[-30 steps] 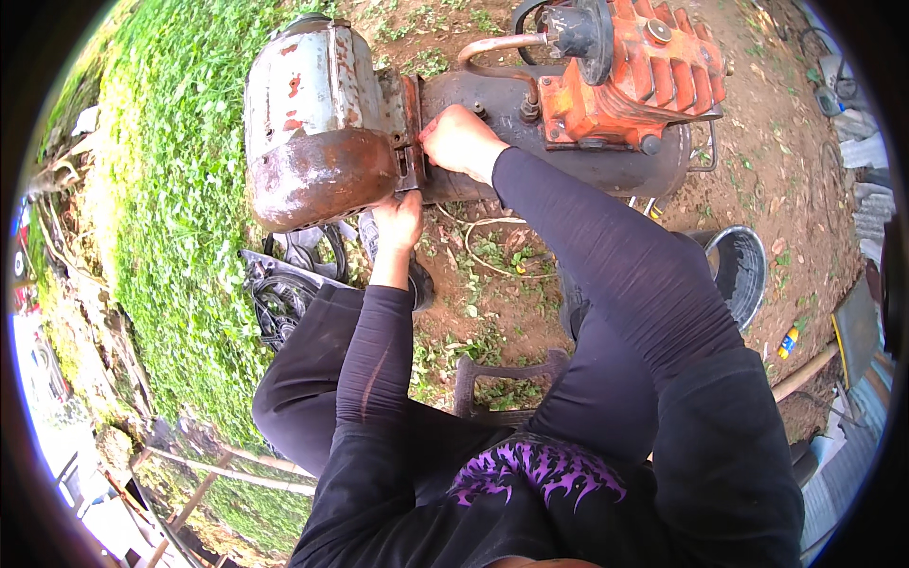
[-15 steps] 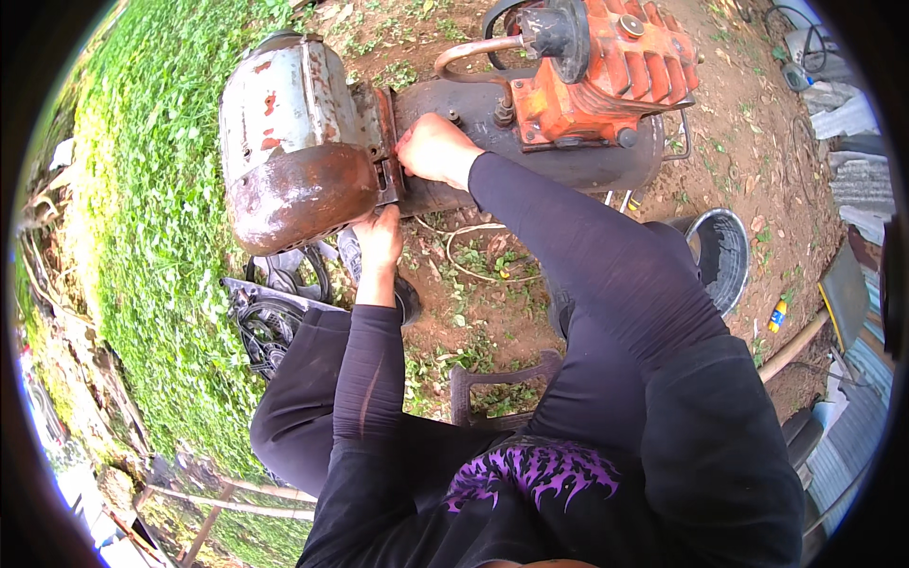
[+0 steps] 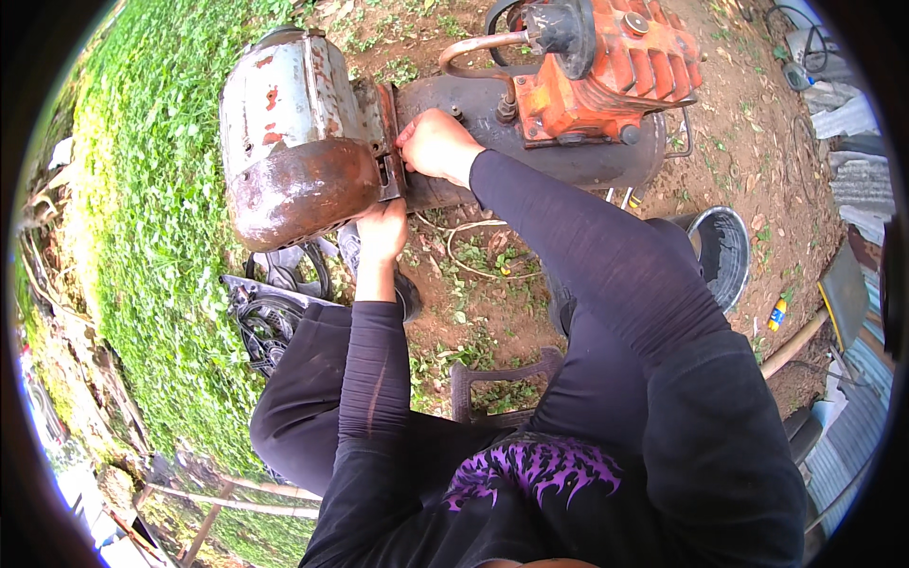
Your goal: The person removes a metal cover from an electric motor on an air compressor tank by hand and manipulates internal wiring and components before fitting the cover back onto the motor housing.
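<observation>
An electric motor (image 3: pixel 294 104), pale grey with rust and a brown end cover, sits on the left end of a dark air compressor tank (image 3: pixel 454 109). Between motor and tank runs a rusty mounting bracket (image 3: pixel 387 133). My right hand (image 3: pixel 437 145) is closed at the bracket's right side, its fingertips against the metal; what they pinch is too small to make out. Below, my left hand (image 3: pixel 383 230) reaches up under the bracket's near end, its fingertips hidden beneath it. On the tank's right part stands an orange finned compressor pump (image 3: pixel 606 80) with a curved copper pipe.
A dark bucket (image 3: pixel 721 260) lies tilted at the right. Near my left knee are a bicycle crank and wheel parts (image 3: pixel 270 322). A yellow and blue tube (image 3: pixel 777 314) and corrugated metal sheets (image 3: pixel 857 189) lie farther right. Grass (image 3: pixel 142 237) covers the left side.
My left hand has shifted very slightly up and to the right under the bracket. My right hand stays at nearly the same spot, still closed.
</observation>
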A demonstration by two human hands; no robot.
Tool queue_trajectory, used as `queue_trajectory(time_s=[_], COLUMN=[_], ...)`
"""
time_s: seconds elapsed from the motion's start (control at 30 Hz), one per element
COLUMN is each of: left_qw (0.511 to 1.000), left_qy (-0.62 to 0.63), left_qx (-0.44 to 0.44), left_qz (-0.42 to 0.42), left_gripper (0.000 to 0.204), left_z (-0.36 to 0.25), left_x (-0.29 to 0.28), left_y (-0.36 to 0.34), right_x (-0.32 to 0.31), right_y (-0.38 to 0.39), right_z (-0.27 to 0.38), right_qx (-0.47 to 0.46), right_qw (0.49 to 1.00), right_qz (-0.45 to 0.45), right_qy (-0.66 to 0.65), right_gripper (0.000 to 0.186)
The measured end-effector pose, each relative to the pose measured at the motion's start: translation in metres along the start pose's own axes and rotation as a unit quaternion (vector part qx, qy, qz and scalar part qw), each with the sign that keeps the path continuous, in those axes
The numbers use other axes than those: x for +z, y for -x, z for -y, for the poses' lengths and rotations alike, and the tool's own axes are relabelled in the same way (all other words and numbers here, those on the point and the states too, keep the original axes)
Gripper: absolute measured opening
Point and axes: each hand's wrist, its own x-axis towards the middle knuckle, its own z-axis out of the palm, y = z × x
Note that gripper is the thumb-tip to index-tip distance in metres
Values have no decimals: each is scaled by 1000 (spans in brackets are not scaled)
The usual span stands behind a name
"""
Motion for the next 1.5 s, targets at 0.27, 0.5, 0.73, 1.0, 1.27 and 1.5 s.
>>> queue_trajectory(time_s=[0.27, 0.5, 0.73, 1.0, 1.27, 1.5], left_qw=[908, 938, 871, 961, 932, 887], left_qy=[-68, 180, 41, 138, 227, 268], left_qx=[-41, -293, -241, -210, -250, -293], left_qz=[411, 38, 425, -117, -131, -236], left_gripper=[31, 59, 49, 44, 43, 29], left_z=[4, -18, 11, -24, -26, -38], left_x=[-33, -18, 2, -7, -15, -24], left_y=[-23, -16, -25, -8, -16, -14], right_x=[-21, -19, -9, -4, 4, 2], right_y=[18, 18, 9, 5, -7, -1], right_z=[26, 20, 5, 3, -9, 3], right_qx=[63, 75, 68, 23, -39, -19], right_qw=[987, 977, 988, 996, 998, 1000], right_qz=[2, -6, -48, -32, -42, -23], right_qy=[-150, -199, -132, -85, -29, -6], right_gripper=[16, 16, 14, 18, 12, 24])
